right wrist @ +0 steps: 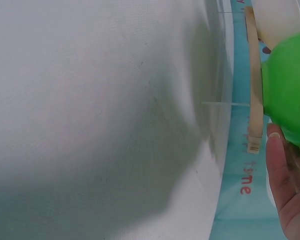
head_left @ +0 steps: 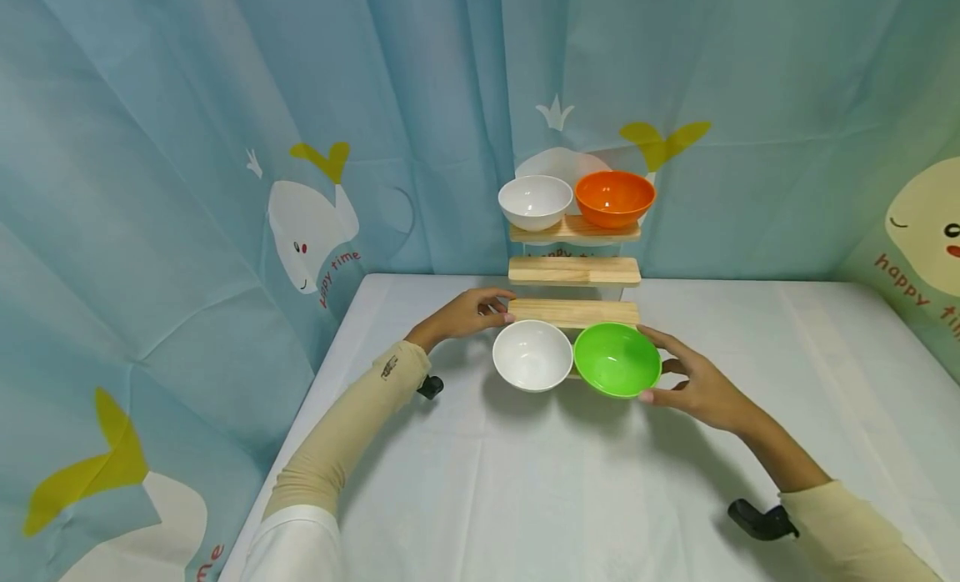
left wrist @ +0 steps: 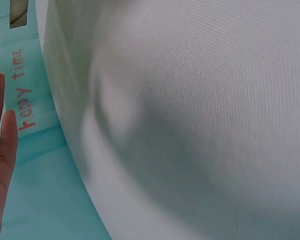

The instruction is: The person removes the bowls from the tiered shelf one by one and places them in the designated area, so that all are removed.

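Observation:
A stepped rack (head_left: 574, 271) of wooden planks stands at the back of the table. On its lowest plank sit a white bowl (head_left: 532, 356) and, to its right, a green bowl (head_left: 617, 360). My right hand (head_left: 697, 386) holds the green bowl by its right side, with the thumb in front and the fingers behind; the right wrist view shows the fingers (right wrist: 279, 162) against the bowl's underside. The left hand (head_left: 467, 313) grips the left end of a plank above the white bowl, with the thumb at its front. Only part of that hand shows in the left wrist view.
On the top plank are another white bowl (head_left: 536, 203) and an orange bowl (head_left: 615, 199). The second plank (head_left: 574, 270) from the top lies between. A white cloth (head_left: 450, 482) covers the table. Blue curtains (head_left: 435, 107) with whale prints hang close behind the rack.

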